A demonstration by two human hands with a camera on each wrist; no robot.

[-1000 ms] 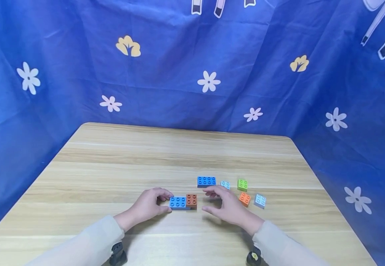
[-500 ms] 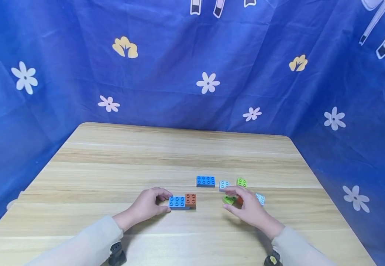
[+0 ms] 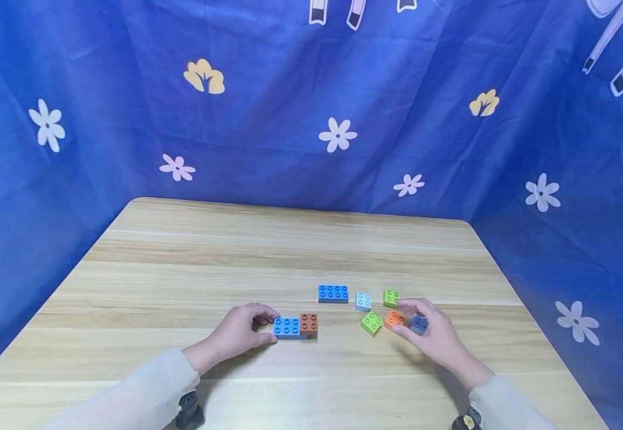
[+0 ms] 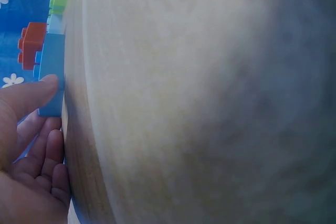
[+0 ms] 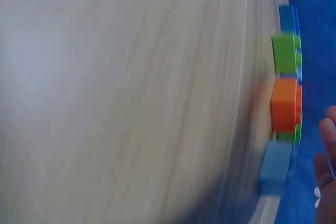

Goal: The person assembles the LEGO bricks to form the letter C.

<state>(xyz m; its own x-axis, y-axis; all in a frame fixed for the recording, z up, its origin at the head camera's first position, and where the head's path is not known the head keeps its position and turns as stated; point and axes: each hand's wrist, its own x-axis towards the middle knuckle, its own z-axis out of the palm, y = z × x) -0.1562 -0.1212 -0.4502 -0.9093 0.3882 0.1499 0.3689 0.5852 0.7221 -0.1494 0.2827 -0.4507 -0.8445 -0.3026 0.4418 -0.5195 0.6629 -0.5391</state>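
Observation:
In the head view my left hand (image 3: 241, 330) pinches the left end of a long blue toy brick (image 3: 287, 326) lying on the table. The left wrist view shows the thumb (image 4: 39, 95) against the brick's side. A brown-red brick (image 3: 308, 323) sits on its right end and overhangs. My right hand (image 3: 436, 337) hovers over a light blue brick (image 3: 419, 324), which lies in its shadow. Its fingers are parted, with nothing held. Just left of this hand lies an orange brick (image 3: 394, 319); in the right wrist view the fingers (image 5: 326, 135) stand apart from the bricks.
Two green bricks (image 3: 371, 323), a small pale blue brick (image 3: 363, 301) and a darker blue long brick (image 3: 333, 293) lie loose on the wooden table (image 3: 268, 251). A blue patterned cloth (image 3: 268, 119) hangs round the table's back and sides.
My right hand has moved right, from beside the brown-red brick to above the light blue brick, uncovering a green brick and the orange one. The left hand has stayed in place on the blue brick.

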